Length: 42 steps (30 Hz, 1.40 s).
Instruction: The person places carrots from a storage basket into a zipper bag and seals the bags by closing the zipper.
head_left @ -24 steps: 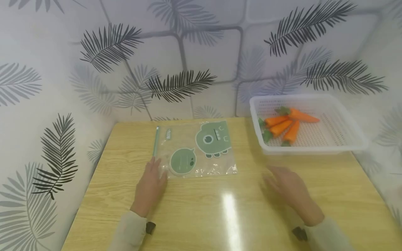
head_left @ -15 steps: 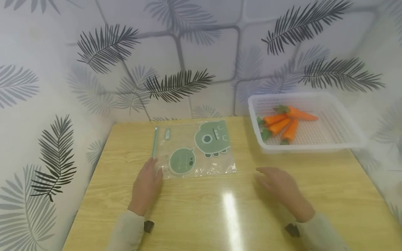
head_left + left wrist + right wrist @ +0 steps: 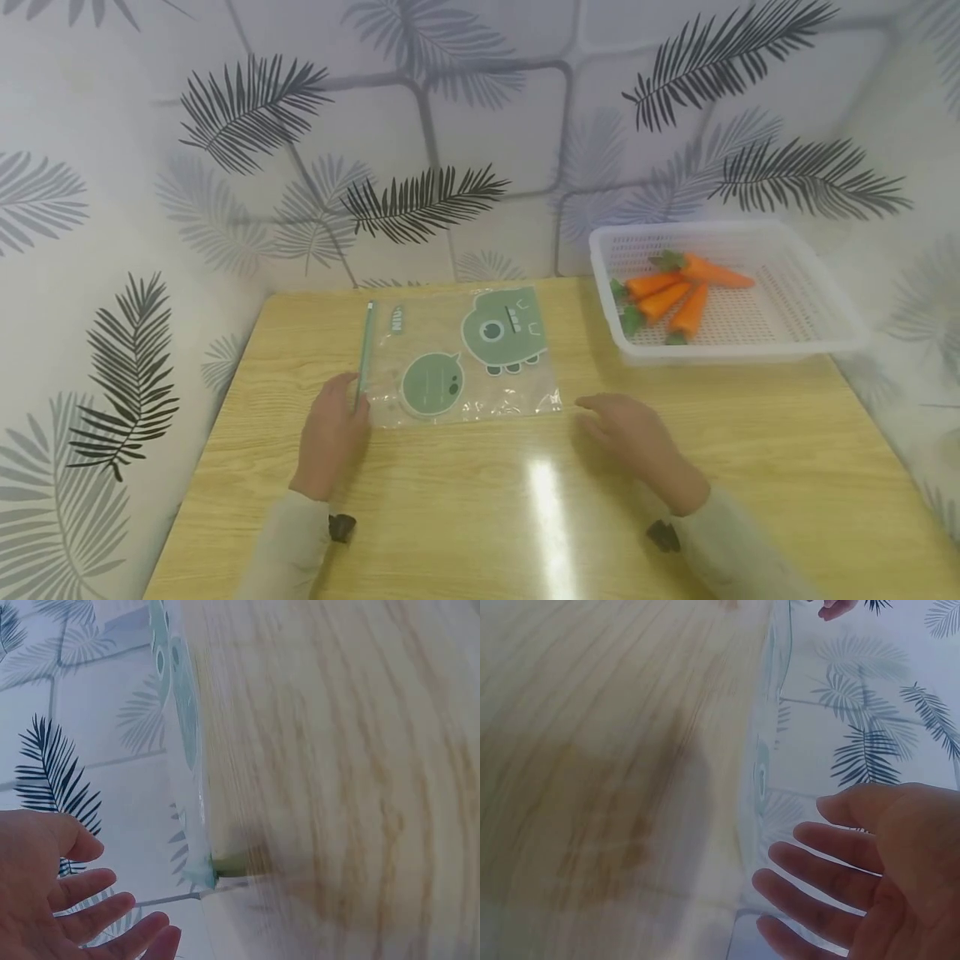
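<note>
A clear zip bag (image 3: 397, 392) printed with green cartoon monsters lies flat on the wooden table, its green zip strip (image 3: 367, 346) along the left side. My left hand (image 3: 332, 437) is beside the lower end of that strip, and whether it touches the bag is unclear. In the left wrist view the fingers (image 3: 97, 919) are spread and loosely bent, with nothing held. Just off the bag's lower right corner is my right hand (image 3: 633, 442). Its fingers (image 3: 825, 874) look relaxed and apart in the right wrist view, also holding nothing.
At the back right of the table (image 3: 465, 517) stands a white plastic basket (image 3: 810, 346) with several orange carrots (image 3: 663, 302) at its left side. A wall (image 3: 495, 242) with leaf patterns rises behind the table's back edge.
My right hand has moved left, from in front of the basket to near the bag's right edge. The left hand has slid slightly left, past the zip strip. Bag and carrots stay put.
</note>
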Motion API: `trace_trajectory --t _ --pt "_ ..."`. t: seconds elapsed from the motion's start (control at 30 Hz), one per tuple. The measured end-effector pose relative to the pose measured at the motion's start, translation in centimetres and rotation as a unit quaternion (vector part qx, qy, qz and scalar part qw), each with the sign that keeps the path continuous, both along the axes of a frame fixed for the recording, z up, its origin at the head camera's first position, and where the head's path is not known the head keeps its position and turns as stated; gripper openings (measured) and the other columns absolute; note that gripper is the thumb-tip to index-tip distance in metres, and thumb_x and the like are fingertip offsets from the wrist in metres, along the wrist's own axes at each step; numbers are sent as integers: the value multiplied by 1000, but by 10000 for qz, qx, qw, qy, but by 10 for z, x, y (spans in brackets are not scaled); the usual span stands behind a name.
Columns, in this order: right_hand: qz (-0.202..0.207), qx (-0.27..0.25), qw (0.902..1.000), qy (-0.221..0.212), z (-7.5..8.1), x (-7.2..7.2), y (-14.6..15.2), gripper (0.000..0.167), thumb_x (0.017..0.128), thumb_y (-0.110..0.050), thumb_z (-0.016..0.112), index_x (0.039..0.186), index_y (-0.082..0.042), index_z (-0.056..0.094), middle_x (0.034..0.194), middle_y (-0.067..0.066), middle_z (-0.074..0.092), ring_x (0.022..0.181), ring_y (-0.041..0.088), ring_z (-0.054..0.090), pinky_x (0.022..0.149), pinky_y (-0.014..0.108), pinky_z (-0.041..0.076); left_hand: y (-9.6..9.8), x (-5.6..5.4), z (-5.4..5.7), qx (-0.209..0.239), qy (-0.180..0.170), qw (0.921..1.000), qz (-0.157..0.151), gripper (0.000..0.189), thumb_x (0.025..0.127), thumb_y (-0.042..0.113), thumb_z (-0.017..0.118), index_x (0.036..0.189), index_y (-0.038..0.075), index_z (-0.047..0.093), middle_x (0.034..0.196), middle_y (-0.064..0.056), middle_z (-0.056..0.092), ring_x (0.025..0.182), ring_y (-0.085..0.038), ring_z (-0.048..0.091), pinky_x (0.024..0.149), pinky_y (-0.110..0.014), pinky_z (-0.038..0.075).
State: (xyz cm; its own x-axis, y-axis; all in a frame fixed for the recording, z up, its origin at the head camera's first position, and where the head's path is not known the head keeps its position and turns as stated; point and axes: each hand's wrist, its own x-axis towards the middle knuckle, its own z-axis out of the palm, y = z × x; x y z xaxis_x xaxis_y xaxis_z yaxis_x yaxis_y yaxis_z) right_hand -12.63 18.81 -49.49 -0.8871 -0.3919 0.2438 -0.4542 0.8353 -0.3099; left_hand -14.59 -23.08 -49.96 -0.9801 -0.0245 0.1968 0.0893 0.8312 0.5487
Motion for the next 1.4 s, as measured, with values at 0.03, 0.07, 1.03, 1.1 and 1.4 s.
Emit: trace_trajectory --t 0.03,0.07,1.03,1.1,1.4 --pt "41 -9 10000 -1 0 -1 -3 23 88 -19 64 107 -8 66 104 8 67 95 28 62 79 43 53 -2 0 0 45 -38 10000 3 39 95 20 49 128 -1 47 132 -21 46 118 -39 47 93 -55 44" --pt "92 -47 9999 34 -1 -3 -6 23 88 -19 65 107 -7 67 104 8 67 94 28 63 79 42 53 -4 -1 1 96 -87 9999 2 39 96 19 49 128 -2 46 133 -21 45 119 -39 45 94 -55 43" --pt "377 -1187 9844 -1246 -4 -70 -123 20 92 -16 55 102 -5 68 96 4 68 80 13 62 73 26 53 -44 -42 -3 1787 -1349 9742 264 40 98 19 40 135 3 41 138 -16 42 117 -34 47 93 -47 46" --pt "480 -1344 9807 -1333 -6 -75 -134 21 93 -16 53 103 -5 68 98 3 68 80 11 62 72 23 53 -45 -48 -4 1839 -1371 9729 288 40 98 18 41 134 3 42 137 -16 43 118 -35 46 96 -47 44" --pt "689 -1784 9584 -2117 -8 -91 -187 29 96 -19 49 117 -3 61 111 7 64 96 16 61 81 25 52 -46 -73 -10 2397 -1576 9571 405 40 96 15 46 134 3 44 132 -17 47 122 -34 44 101 -46 39"
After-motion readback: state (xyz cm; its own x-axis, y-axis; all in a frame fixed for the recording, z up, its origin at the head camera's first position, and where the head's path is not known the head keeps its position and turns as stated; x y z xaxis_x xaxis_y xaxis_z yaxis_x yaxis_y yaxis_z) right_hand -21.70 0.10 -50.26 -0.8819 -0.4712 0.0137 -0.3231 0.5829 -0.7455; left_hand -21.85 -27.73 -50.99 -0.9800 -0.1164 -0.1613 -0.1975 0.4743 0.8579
